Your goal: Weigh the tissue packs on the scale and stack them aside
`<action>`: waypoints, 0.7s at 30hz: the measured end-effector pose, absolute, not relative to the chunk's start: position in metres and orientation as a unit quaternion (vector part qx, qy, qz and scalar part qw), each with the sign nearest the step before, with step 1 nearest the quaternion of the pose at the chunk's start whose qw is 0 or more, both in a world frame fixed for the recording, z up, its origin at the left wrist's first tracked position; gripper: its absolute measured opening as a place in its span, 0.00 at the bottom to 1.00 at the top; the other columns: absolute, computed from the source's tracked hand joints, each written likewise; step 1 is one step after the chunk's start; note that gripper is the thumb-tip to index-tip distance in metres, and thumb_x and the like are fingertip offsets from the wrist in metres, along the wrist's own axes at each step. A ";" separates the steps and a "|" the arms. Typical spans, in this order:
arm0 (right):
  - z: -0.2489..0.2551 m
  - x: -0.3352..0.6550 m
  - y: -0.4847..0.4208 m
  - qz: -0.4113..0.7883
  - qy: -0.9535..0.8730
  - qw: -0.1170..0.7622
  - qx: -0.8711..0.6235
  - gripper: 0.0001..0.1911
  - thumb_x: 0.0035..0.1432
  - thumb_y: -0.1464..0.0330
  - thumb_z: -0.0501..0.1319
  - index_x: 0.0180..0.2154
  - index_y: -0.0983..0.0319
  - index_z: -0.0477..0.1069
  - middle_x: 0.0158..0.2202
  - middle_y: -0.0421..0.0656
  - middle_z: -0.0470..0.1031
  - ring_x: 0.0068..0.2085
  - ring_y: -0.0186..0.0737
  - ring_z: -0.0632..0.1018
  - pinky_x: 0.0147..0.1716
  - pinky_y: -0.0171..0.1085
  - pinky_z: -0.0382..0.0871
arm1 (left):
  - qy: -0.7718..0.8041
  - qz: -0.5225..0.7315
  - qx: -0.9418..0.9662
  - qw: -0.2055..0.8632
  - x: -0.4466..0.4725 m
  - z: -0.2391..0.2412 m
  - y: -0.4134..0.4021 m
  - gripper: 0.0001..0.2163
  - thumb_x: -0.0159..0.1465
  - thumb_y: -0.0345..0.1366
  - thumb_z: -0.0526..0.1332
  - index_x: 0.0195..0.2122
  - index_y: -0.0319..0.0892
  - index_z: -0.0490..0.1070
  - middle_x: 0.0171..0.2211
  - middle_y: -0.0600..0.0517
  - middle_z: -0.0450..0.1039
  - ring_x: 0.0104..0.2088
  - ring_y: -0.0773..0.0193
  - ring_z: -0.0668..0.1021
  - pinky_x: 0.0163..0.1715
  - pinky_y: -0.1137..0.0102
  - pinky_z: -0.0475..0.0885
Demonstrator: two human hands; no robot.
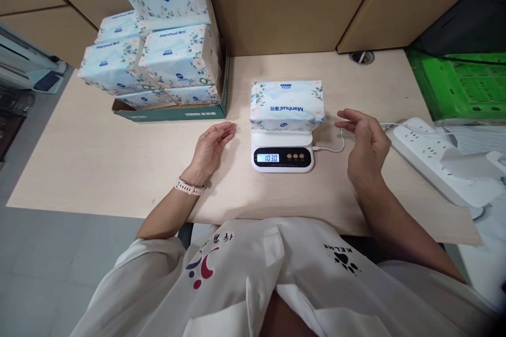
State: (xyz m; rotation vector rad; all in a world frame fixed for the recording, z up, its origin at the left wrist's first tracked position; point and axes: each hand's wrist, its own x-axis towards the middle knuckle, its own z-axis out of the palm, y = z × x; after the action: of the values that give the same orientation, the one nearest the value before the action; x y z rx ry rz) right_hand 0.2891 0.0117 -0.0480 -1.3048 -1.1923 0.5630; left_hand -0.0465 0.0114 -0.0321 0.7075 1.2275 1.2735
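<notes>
A pack of tissues, pale blue with flowers, rests on a white digital scale. The scale's lit display reads about 1030; I cannot tell whether there is a decimal point. My left hand is on the left of the scale, apart from the pack, fingers stretched out and holding nothing. To the right, my right hand is also off the pack, its fingers extended toward it with nothing in them. A white cable runs from the scale's right side and passes behind my right hand.
At the back left, several more tissue packs are stacked in a green box. A white power strip lies on the right, near a green crate. Brown panels stand behind the wooden table, which has a cable hole.
</notes>
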 end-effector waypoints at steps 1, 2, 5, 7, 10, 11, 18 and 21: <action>-0.048 0.289 0.012 0.242 -0.516 0.597 -0.564 0.27 0.73 0.46 0.57 0.50 0.58 0.84 0.52 0.48 0.87 0.45 0.45 0.87 0.53 0.50 0.78 | 0.523 0.546 0.303 0.581 -0.047 -0.033 0.012 0.07 0.63 0.35 0.69 0.40 0.41 0.84 0.49 0.44 0.87 0.56 0.55 0.85 0.71 0.56 0.72; -0.048 0.290 0.011 0.242 -0.518 0.595 -0.565 0.27 0.73 0.46 0.57 0.50 0.57 0.84 0.51 0.47 0.87 0.45 0.45 0.87 0.53 0.50 0.78 | 0.521 0.547 0.302 0.582 -0.047 -0.033 0.012 0.07 0.62 0.35 0.69 0.41 0.40 0.84 0.49 0.44 0.87 0.55 0.55 0.86 0.71 0.56 0.72; -0.048 0.290 0.011 0.242 -0.522 0.591 -0.566 0.26 0.73 0.46 0.57 0.50 0.56 0.84 0.51 0.45 0.87 0.45 0.44 0.87 0.54 0.51 0.78 | 0.517 0.550 0.300 0.583 -0.048 -0.035 0.012 0.08 0.62 0.34 0.70 0.41 0.39 0.84 0.48 0.44 0.87 0.54 0.56 0.86 0.71 0.56 0.72; -0.048 0.290 0.011 0.242 -0.523 0.591 -0.565 0.25 0.73 0.47 0.57 0.50 0.56 0.84 0.51 0.45 0.87 0.45 0.44 0.87 0.53 0.51 0.78 | 0.516 0.551 0.301 0.583 -0.048 -0.036 0.012 0.08 0.62 0.34 0.69 0.41 0.39 0.84 0.48 0.44 0.87 0.54 0.56 0.86 0.71 0.56 0.72; -0.048 0.290 0.011 0.245 -0.523 0.592 -0.562 0.24 0.73 0.49 0.58 0.50 0.56 0.84 0.51 0.45 0.87 0.45 0.44 0.87 0.53 0.51 0.78 | 0.519 0.548 0.305 0.582 -0.048 -0.036 0.012 0.08 0.63 0.34 0.69 0.41 0.40 0.84 0.49 0.44 0.87 0.55 0.56 0.86 0.71 0.56 0.72; -0.048 0.290 0.011 0.246 -0.522 0.593 -0.561 0.23 0.73 0.49 0.58 0.50 0.56 0.84 0.51 0.45 0.87 0.45 0.44 0.87 0.53 0.51 0.78 | 0.519 0.547 0.306 0.581 -0.048 -0.035 0.012 0.08 0.63 0.34 0.68 0.41 0.40 0.84 0.49 0.44 0.87 0.55 0.56 0.86 0.71 0.56 0.72; -0.048 0.289 0.010 0.245 -0.524 0.586 -0.567 0.23 0.72 0.49 0.58 0.50 0.57 0.84 0.51 0.46 0.87 0.45 0.44 0.87 0.53 0.50 0.79 | 0.510 0.553 0.302 0.586 -0.048 -0.034 0.012 0.07 0.63 0.34 0.69 0.41 0.39 0.84 0.47 0.44 0.87 0.53 0.57 0.86 0.71 0.56 0.71; -0.048 0.289 0.010 0.246 -0.523 0.588 -0.566 0.23 0.72 0.50 0.58 0.50 0.57 0.84 0.51 0.47 0.87 0.45 0.44 0.87 0.53 0.49 0.78 | 0.511 0.552 0.301 0.586 -0.047 -0.034 0.012 0.08 0.63 0.33 0.69 0.41 0.39 0.84 0.48 0.44 0.87 0.53 0.57 0.86 0.72 0.56 0.71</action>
State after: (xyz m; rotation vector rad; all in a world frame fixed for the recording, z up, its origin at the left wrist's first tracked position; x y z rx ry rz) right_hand 0.2889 0.0102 -0.0481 -1.3178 -1.2189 0.5738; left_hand -0.0475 0.0116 -0.0340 0.7011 1.1924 1.2879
